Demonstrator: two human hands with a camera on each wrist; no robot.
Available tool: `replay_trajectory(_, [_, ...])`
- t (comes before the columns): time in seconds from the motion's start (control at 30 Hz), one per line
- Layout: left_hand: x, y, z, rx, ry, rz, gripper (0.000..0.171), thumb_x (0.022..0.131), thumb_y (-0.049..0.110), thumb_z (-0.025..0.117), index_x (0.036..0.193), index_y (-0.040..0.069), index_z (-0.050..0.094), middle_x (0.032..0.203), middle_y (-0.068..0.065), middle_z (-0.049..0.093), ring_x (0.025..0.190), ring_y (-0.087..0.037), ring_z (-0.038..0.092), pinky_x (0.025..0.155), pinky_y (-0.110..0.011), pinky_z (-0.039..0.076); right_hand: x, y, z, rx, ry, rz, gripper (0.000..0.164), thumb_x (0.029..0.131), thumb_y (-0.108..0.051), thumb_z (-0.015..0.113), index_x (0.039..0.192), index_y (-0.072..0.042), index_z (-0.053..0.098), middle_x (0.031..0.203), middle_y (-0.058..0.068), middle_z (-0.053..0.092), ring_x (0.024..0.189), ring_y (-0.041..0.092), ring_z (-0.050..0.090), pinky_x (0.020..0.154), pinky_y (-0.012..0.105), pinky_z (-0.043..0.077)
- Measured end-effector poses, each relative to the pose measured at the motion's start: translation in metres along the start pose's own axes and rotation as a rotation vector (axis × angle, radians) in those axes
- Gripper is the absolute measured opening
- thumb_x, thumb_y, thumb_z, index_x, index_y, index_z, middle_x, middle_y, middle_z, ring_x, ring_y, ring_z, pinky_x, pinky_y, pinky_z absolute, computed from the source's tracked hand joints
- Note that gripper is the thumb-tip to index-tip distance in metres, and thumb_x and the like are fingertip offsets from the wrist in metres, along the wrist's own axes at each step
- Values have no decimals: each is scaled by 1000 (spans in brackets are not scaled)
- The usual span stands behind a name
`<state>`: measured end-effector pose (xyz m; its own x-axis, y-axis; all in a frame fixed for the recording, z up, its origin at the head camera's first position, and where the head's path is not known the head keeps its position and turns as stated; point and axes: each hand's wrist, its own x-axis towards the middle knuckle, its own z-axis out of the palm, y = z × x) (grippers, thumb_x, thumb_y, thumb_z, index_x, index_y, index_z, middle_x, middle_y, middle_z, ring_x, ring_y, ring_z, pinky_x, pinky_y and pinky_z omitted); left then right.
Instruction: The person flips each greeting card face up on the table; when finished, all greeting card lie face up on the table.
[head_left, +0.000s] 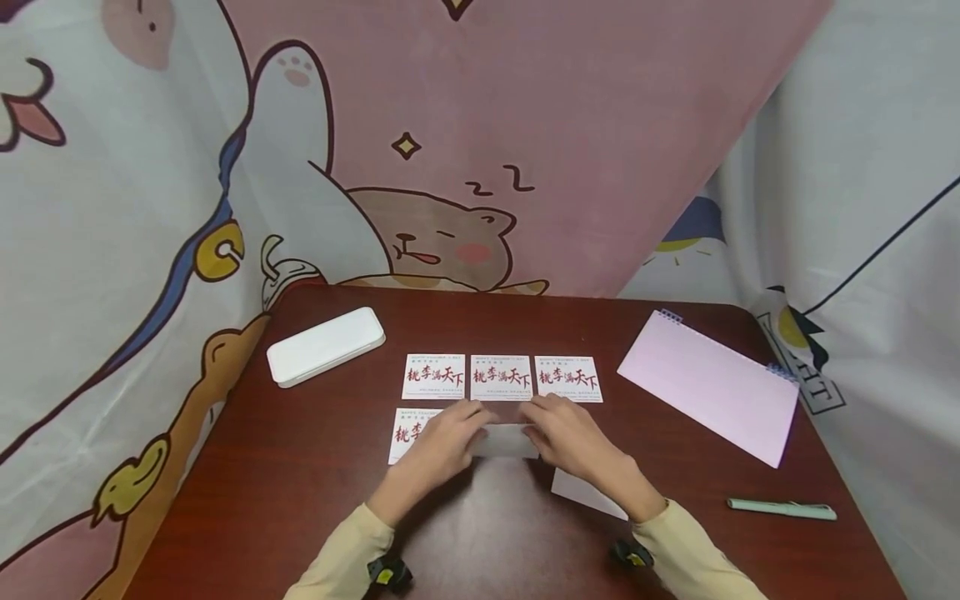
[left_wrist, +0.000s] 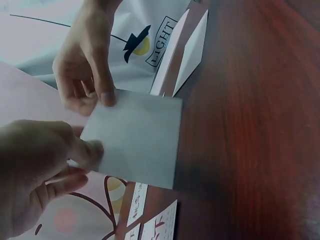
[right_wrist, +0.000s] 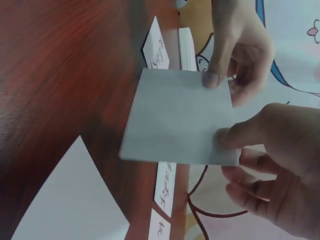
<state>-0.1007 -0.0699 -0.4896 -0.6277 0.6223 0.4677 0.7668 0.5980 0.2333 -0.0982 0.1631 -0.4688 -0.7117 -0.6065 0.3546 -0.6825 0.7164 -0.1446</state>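
Between my two hands is a square card [head_left: 507, 443], tilted up from the table with its plain pale side facing me in both wrist views. My left hand [head_left: 444, 435] pinches its left far corner, thumb on the plain side and fingers behind. At the opposite corner my right hand [head_left: 573, 435] pinches it the same way. Three white cards with red Chinese writing, the middle one [head_left: 501, 377] among them, lie in a row just beyond. A fourth such card [head_left: 408, 429] lies partly hidden under my left hand. A blank white card [head_left: 588, 493] lies partly beneath my right wrist.
A white case [head_left: 326, 347] lies at the back left of the dark red table [head_left: 247, 500]. On the right are a pink spiral notebook [head_left: 708, 387] and a pale green pen [head_left: 782, 508]. Printed cloth [head_left: 600, 125] hangs behind and along both sides.
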Motion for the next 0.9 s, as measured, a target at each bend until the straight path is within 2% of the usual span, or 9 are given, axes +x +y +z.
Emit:
replay_trajectory(0.1, [-5,2,-2,-29,21,61,24,85,3,77,106,15,74,95,5,67,87,-11,64,79,-24,55,-8,-1,-5,29,22,-23,15,83,-11,81,91,-19,71,84,-7,65,78,13,61,66,31,53])
replay_trajectory(0.17, [-8,3,-3,-50,12,77,20,87,5,76,104,15,75,96,5,68,88,-11,65,82,-23,56,-13,-1,-5,52,23,-34,15,82,-12,83,89,-19,72,84,-8,65,77,12,60,66,29,53])
replay_trajectory(0.37, [-19,3,1,-94,-91,34,14,89,10,76,102,14,77,101,4,74,95,-10,70,89,-23,57,-26,1,8,105,-4,-55,13,82,-16,84,89,-20,73,85,-10,68,78,8,60,66,25,53])
replay_trajectory(0.5, [-24,2,7,-107,-145,1,16,88,14,78,104,16,77,105,4,75,98,-10,70,90,-24,57,-30,3,18,106,-19,-57,14,81,-17,84,89,-19,73,86,-10,70,79,7,62,67,26,54])
replay_trajectory(0.67, [-28,-3,16,-98,-151,2,18,86,14,81,104,16,76,108,4,74,102,-11,69,92,-25,57,-33,6,31,113,-47,-25,15,81,-19,85,90,-19,72,87,-9,70,81,9,62,68,28,54])
replay_trajectory(0.9, [-32,-10,27,-87,-160,-5,22,85,13,81,105,17,75,111,4,72,107,-12,67,94,-26,56,-37,5,45,86,-5,-6,20,77,-20,88,87,-20,71,84,-9,68,79,9,60,67,29,53])
